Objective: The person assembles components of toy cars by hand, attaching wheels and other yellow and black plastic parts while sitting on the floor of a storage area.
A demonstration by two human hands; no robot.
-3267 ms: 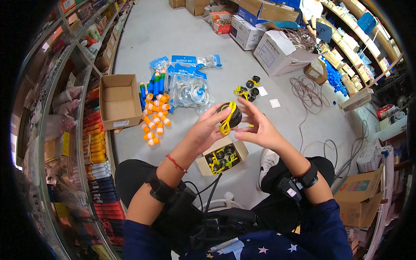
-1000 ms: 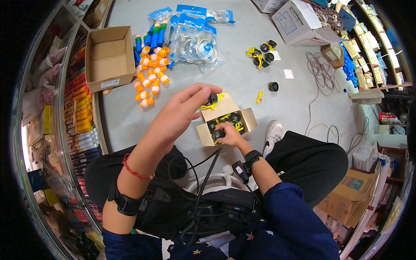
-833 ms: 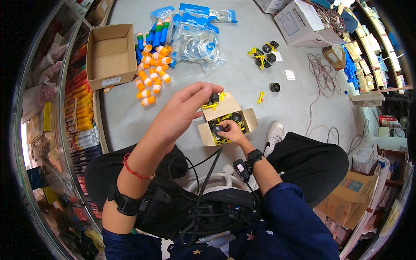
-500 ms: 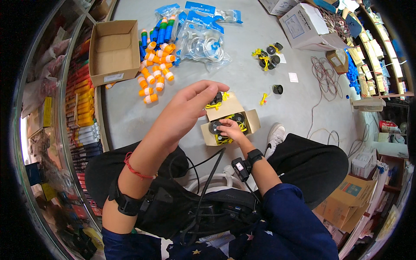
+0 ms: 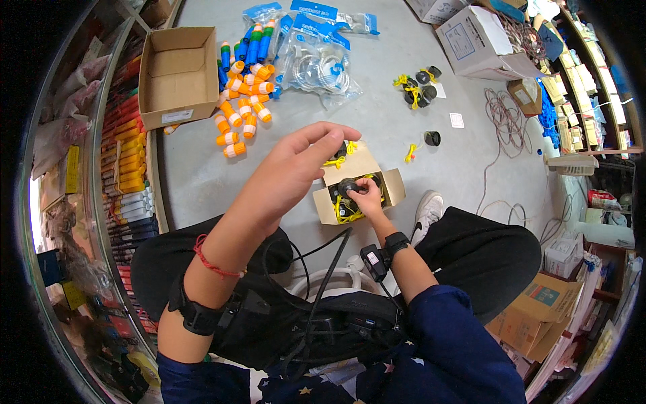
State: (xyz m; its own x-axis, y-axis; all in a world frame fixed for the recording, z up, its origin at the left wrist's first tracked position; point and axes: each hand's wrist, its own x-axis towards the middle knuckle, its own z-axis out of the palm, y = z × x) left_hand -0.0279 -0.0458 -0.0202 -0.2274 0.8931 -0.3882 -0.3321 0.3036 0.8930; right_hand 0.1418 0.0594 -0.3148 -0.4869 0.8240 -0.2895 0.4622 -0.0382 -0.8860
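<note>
Just inside an open cardboard box (image 5: 329, 213), my right hand (image 5: 367, 198) pinches a black round piece (image 5: 348, 187) between thumb and fingers. Around it in the box are more black pieces and bundled yellow cords (image 5: 346, 215). My left hand (image 5: 306, 153) hovers at the box's far left side, fingers loosely curved and apart from the thumb. Behind its fingertips, a black piece with yellow cord (image 5: 350, 147) shows at the raised flap (image 5: 361, 161). The left hand partly hides that piece, and I cannot tell whether they touch.
Orange-and-white plastic pieces (image 5: 250, 126) and blue-green tubes (image 5: 254, 46) lie beside an empty carton (image 5: 177, 79). Clear bags of white cable (image 5: 316, 71) lie beyond. More black pieces (image 5: 426, 95) and one single (image 5: 432, 138) sit right. A glass cabinet (image 5: 111, 135) lines the left.
My right hand has lifted and turned the black round piece slightly, moving a little away from me and to the right. The left hand has shifted slightly right.
</note>
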